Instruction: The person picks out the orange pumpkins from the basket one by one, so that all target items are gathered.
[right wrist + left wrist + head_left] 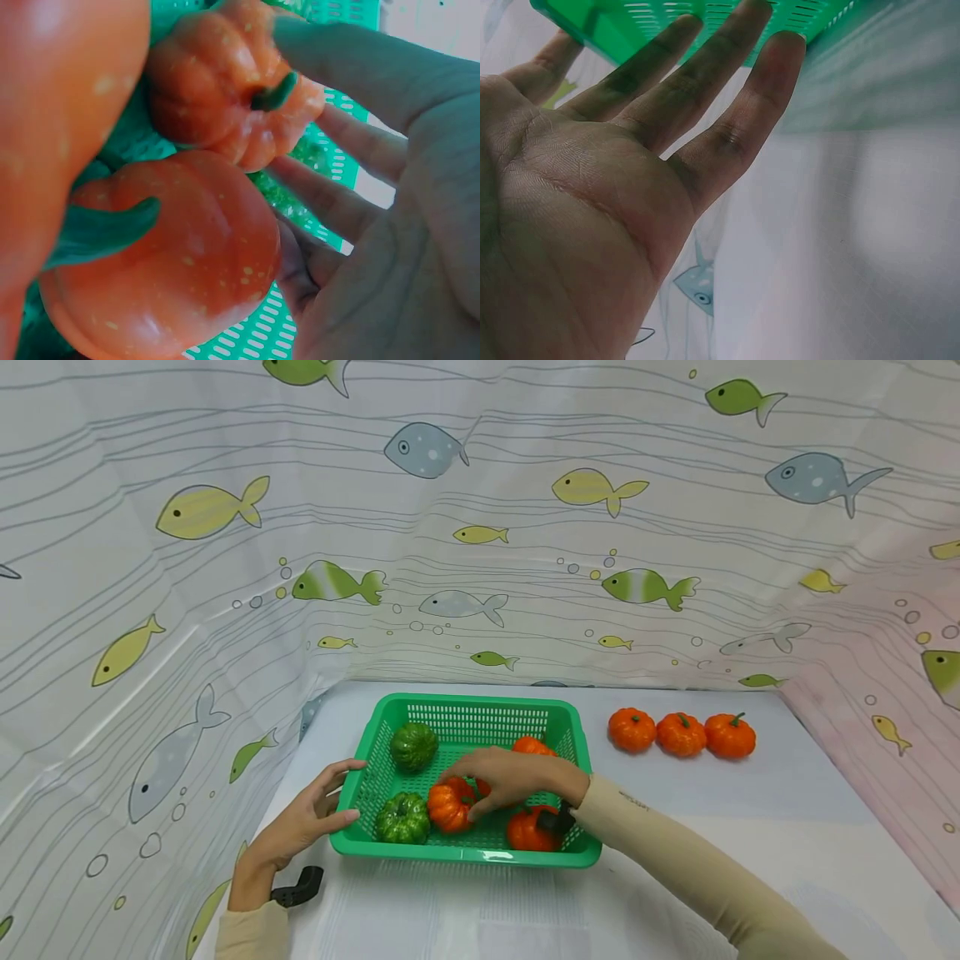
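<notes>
A green slotted plastic basket [465,854] holds small orange pumpkins and two green ones. My right hand [506,774] reaches into it and grips an orange pumpkin [448,807], the thumb on one side and fingers on the other. In the right wrist view this pumpkin [199,79] shows its short green stem. Another orange pumpkin [172,255] lies right beside my fingers. The green pumpkins [414,747] [403,819] sit toward the basket's left side. My left hand [303,814] is at the left rim, its fingers extended and fingertips against the basket.
Three orange pumpkins [681,734] stand in a row on the white table [712,860], right of the basket. More orange pumpkins [528,831] lie in the basket's right part, under my right wrist. A fish-patterned curtain [525,552] encloses the table's back and sides.
</notes>
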